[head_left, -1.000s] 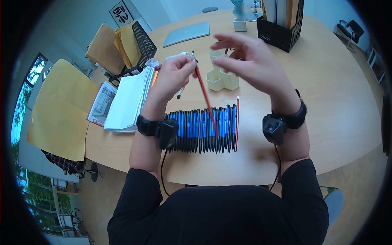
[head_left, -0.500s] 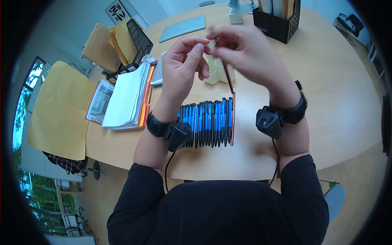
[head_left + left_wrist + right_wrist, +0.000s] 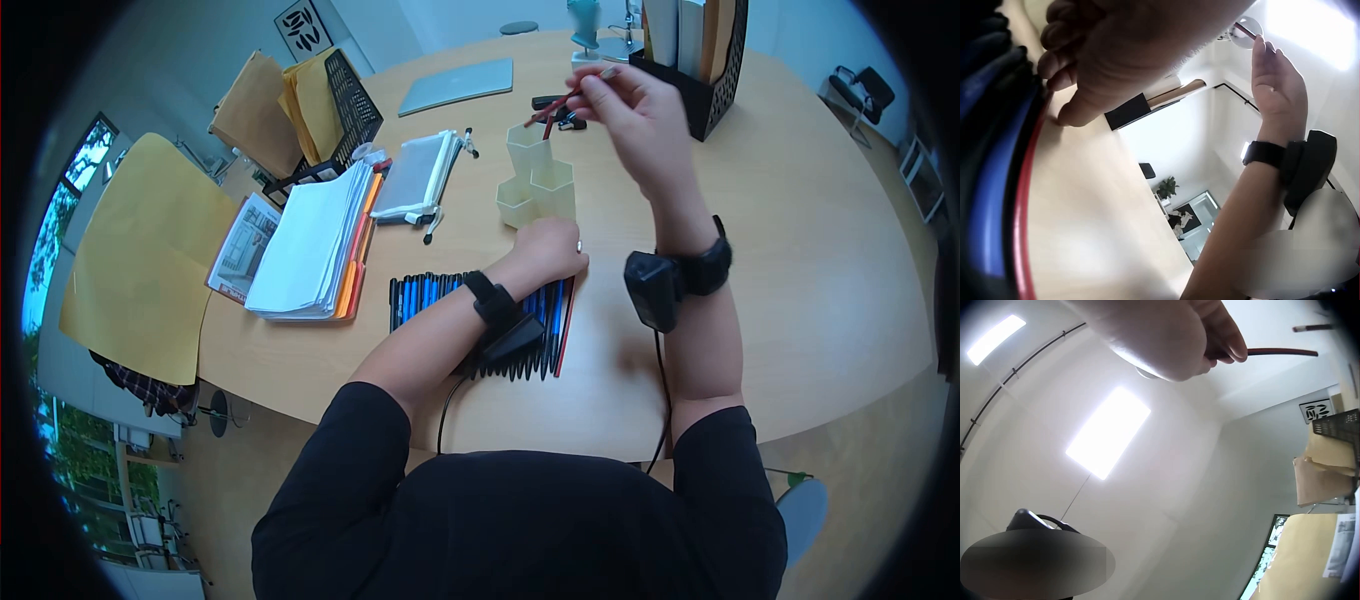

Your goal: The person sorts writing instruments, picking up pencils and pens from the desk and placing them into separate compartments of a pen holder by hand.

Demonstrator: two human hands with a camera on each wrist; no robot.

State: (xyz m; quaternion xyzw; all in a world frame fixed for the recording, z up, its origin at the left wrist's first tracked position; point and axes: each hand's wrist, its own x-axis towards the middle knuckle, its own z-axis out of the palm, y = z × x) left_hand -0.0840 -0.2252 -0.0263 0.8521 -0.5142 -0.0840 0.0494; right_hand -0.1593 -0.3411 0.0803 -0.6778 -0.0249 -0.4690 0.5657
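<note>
**Red pen on its way into the holder**

Right hand (image 3: 632, 108) raised above the table (image 3: 800, 230), fingers pinched on a red pen (image 3: 553, 105), tip slanted down toward the rear cup of the cream pen holder (image 3: 535, 180). Pen not yet inside, by the look of it; tip close over the rim. Left hand (image 3: 548, 250) low on the table, fingers curled at the far end of the row of blue and black pens (image 3: 470, 310), touching the last red pen of the row (image 3: 566, 315); real grip or mere touch, impossible to tell.

Probably the sorting step: reds to the holder, one by one. Next move calls for lowering the tip straight into the cup, then loosening the pinch, without knocking the light holder.
</note>
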